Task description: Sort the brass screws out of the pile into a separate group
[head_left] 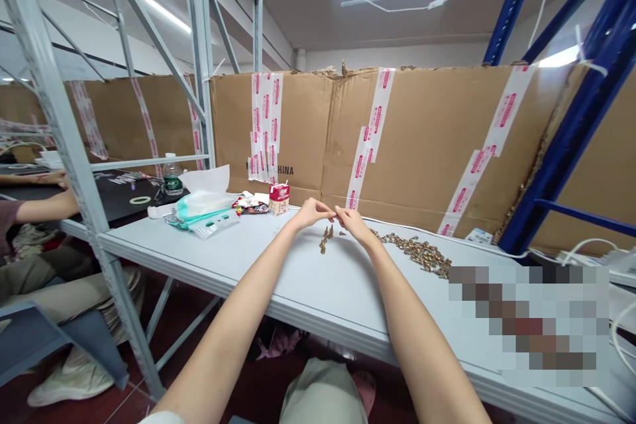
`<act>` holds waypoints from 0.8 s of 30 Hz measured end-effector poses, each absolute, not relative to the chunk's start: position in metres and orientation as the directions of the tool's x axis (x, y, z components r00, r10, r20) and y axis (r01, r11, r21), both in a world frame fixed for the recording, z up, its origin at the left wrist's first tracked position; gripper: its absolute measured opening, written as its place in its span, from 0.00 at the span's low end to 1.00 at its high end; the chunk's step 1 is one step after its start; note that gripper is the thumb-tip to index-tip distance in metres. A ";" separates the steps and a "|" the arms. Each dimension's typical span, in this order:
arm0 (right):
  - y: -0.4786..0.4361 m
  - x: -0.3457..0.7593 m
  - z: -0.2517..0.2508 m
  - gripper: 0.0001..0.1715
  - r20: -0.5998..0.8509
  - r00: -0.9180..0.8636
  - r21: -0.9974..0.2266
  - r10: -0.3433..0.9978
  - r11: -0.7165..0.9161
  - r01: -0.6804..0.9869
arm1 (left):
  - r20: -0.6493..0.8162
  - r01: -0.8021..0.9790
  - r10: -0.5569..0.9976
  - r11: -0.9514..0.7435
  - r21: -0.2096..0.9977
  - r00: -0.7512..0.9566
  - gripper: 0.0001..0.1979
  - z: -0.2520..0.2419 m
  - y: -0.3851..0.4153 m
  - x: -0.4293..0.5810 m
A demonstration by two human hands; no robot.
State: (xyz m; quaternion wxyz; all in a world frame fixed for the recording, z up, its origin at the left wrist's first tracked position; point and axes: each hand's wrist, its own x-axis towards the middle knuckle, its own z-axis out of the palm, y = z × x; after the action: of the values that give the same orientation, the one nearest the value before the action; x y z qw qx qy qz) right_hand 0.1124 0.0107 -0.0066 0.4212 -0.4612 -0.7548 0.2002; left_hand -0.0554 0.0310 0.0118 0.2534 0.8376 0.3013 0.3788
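Observation:
My left hand [313, 213] and my right hand [349, 220] meet fingertip to fingertip above the light grey table [298, 278]. Each has its thumb and fingers pinched together; whatever they hold is too small to make out. Just below them stands a small cluster of brass-coloured metal pieces [324, 242], with one loose piece [342, 233] to its right. A long spread-out pile of similar pieces [420, 253] lies to the right of my right hand.
A drink carton [279, 199], snack wrappers [252, 204] and a teal tissue pack [203, 202] sit at the back left. Cardboard [422, 139] walls the rear edge. Metal posts flank the table. Another person's arm [44, 205] rests at the far-left table. A blurred patch covers the right.

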 end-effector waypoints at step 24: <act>0.005 0.117 -0.005 0.25 0.437 -0.200 -0.753 0.877 0.479 0.451 | 0.476 0.506 0.729 -0.684 0.526 0.491 0.20 0.014 0.022 -0.045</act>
State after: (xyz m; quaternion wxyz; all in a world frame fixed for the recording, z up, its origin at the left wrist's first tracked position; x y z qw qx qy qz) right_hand 0.1166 0.0055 -0.0053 0.4436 -0.4505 -0.7366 0.2400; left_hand -0.0449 0.0222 0.0143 0.1601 0.8486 0.3638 0.3492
